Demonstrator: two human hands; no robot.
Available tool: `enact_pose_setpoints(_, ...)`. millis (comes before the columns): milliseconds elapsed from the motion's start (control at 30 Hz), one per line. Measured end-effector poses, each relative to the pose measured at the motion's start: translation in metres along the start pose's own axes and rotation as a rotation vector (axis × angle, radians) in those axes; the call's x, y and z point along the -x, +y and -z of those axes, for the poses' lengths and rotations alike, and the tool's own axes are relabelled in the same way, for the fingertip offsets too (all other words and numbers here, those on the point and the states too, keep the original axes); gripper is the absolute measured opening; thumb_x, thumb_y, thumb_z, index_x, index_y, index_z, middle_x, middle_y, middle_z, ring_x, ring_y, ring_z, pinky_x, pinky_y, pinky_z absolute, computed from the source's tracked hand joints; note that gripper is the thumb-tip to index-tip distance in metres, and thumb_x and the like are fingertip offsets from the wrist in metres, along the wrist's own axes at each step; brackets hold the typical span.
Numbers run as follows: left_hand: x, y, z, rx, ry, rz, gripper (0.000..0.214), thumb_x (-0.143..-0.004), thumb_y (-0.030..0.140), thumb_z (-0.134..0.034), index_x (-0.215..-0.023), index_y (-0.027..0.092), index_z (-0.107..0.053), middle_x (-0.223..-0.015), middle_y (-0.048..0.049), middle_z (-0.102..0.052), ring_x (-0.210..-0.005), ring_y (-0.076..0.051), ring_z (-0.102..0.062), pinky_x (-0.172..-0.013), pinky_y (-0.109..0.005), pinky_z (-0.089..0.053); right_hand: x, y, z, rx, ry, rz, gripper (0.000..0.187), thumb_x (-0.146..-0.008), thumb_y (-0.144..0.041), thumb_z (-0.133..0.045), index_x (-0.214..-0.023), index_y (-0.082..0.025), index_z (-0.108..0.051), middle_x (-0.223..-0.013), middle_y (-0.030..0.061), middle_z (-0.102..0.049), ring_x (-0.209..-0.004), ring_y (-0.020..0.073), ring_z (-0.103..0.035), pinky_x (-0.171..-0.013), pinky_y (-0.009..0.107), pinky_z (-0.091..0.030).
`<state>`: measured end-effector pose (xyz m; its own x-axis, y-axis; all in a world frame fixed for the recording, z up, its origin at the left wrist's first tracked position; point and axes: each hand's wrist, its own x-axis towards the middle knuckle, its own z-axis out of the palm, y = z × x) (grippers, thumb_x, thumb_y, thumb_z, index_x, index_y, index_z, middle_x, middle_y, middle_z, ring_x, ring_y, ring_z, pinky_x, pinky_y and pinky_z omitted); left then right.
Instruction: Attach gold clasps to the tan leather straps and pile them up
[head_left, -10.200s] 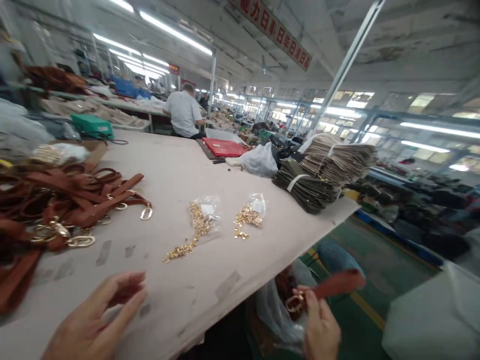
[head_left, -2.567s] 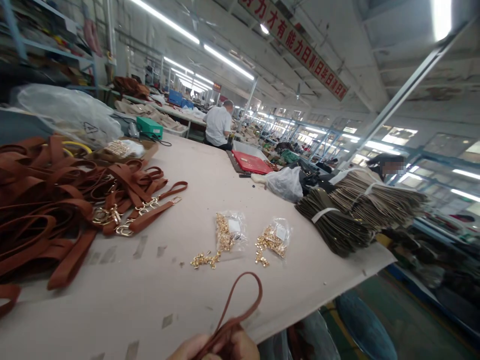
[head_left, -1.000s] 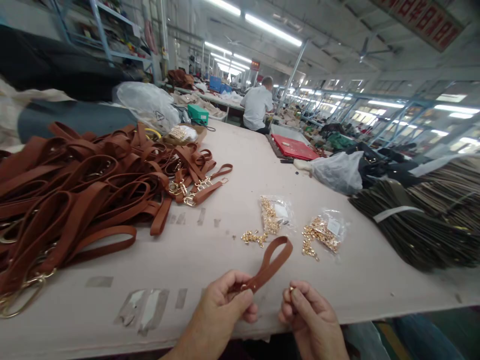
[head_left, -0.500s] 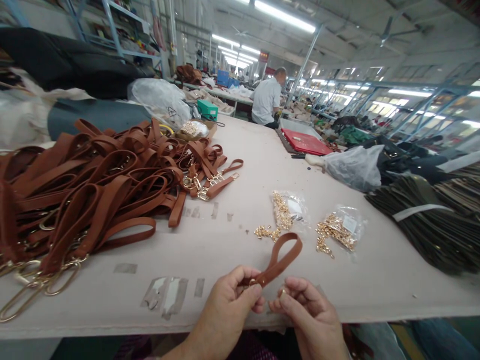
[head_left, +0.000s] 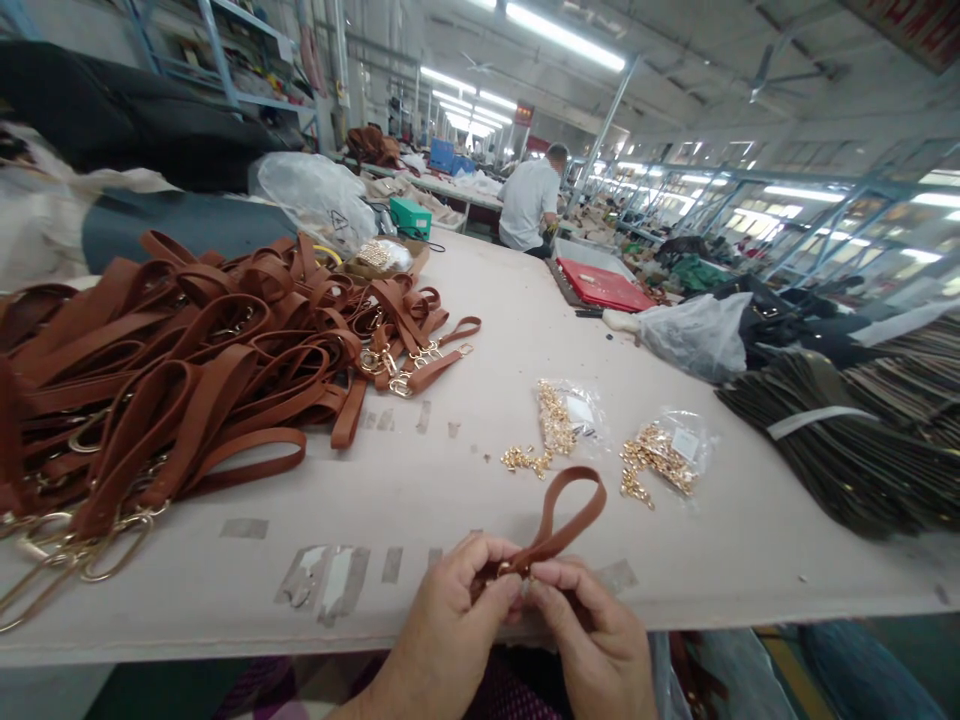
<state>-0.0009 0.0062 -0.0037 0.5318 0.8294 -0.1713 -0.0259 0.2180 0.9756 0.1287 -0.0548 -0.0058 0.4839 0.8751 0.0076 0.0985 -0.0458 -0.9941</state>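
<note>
Near the table's front edge, my left hand (head_left: 469,605) pinches the lower end of a brown leather strap (head_left: 559,530). The strap's free end stands up in a loop. My right hand (head_left: 581,615) is closed against the same end, its thumb and forefinger around a small gold metal piece (head_left: 529,580) that is mostly hidden. Beyond the hands lie loose gold rivets (head_left: 525,461) beside an open plastic bag of gold rivets (head_left: 557,418). A second bag of gold rivets (head_left: 664,457) lies to its right.
At the left a big pile of brown straps with gold rings (head_left: 195,370) covers the table. A stack of dark strips (head_left: 847,430) and a clear plastic bag (head_left: 697,335) lie at the right. Farther back are a red tray (head_left: 600,284), a green box (head_left: 410,217) and a co-worker (head_left: 529,203).
My right hand has moved left, bringing the small gold piece up against the strap's end in my left hand. The view has shifted slightly.
</note>
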Motion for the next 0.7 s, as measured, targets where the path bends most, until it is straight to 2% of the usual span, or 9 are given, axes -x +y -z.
enact_pose_setpoints(100,0.002,-0.003,0.0,-0.055,0.009,-0.017,0.018,-0.088,0.026,-0.055,-0.093,0.019,-0.07,-0.084,-0.0023,-0.063,-0.081,-0.019,-0.059,-0.077,-0.029,-0.048,0.001,0.004,-0.001,0.002,-0.016,0.041,0.016,-0.08,-0.04,-0.071,-0.079,-0.024,-0.075,-0.079,0.0022,-0.071,-0.069,0.0164,-0.067,-0.065,0.022,-0.055)
enact_pose_setpoints(267,0.004,-0.008,-0.001,0.0,0.001,-0.011,0.017,-0.087,0.023,-0.055,-0.093,0.019,-0.07,-0.081,-0.0013,-0.062,-0.076,-0.017,-0.059,-0.074,-0.027,-0.048,0.001,0.012,0.002,0.045,-0.033,0.084,0.019,-0.083,-0.04,-0.068,-0.081,-0.023,-0.076,-0.081,0.0044,-0.07,-0.073,0.019,-0.068,-0.067,0.025,-0.057)
enact_pose_setpoints(400,0.004,-0.003,0.0,-0.12,0.01,-0.075,0.019,-0.089,0.02,-0.055,-0.096,0.022,-0.073,-0.086,-0.0019,-0.065,-0.083,-0.019,-0.061,-0.077,-0.027,-0.046,0.001,0.011,0.001,0.058,-0.043,0.116,0.016,-0.082,-0.039,-0.07,-0.08,-0.024,-0.076,-0.08,0.0034,-0.071,-0.075,0.0183,-0.068,-0.069,0.024,-0.055)
enact_pose_setpoints(500,0.005,0.002,0.0,-0.198,-0.002,-0.134,0.022,-0.091,0.019,-0.055,-0.099,0.024,-0.075,-0.088,-0.0026,-0.067,-0.085,-0.019,-0.063,-0.077,-0.026,-0.045,0.004,0.01,-0.004,0.02,0.073,0.072,0.019,-0.077,-0.041,-0.074,-0.079,-0.022,-0.073,-0.078,0.0029,-0.07,-0.072,0.0175,-0.067,-0.068,0.024,-0.055)
enact_pose_setpoints(600,0.005,0.003,0.001,-0.216,-0.014,-0.175,0.023,-0.091,0.02,-0.054,-0.101,0.024,-0.075,-0.087,-0.004,-0.068,-0.083,-0.021,-0.063,-0.076,-0.027,-0.046,0.006,0.012,-0.011,-0.153,0.218,-0.046,0.032,-0.068,-0.044,-0.082,-0.083,-0.023,-0.065,-0.073,0.0018,-0.07,-0.066,0.018,-0.067,-0.063,0.027,-0.057)
enact_pose_setpoints(700,0.003,-0.003,-0.001,-0.234,-0.05,-0.223,0.023,-0.09,0.021,-0.056,-0.102,0.023,-0.075,-0.087,-0.0059,-0.069,-0.083,-0.022,-0.065,-0.075,-0.027,-0.047,0.008,0.015,-0.01,-0.263,0.244,-0.119,0.045,-0.061,-0.048,-0.086,-0.09,-0.022,-0.065,-0.082,0.0062,-0.075,-0.074,0.0229,-0.071,-0.065,0.031,-0.059)
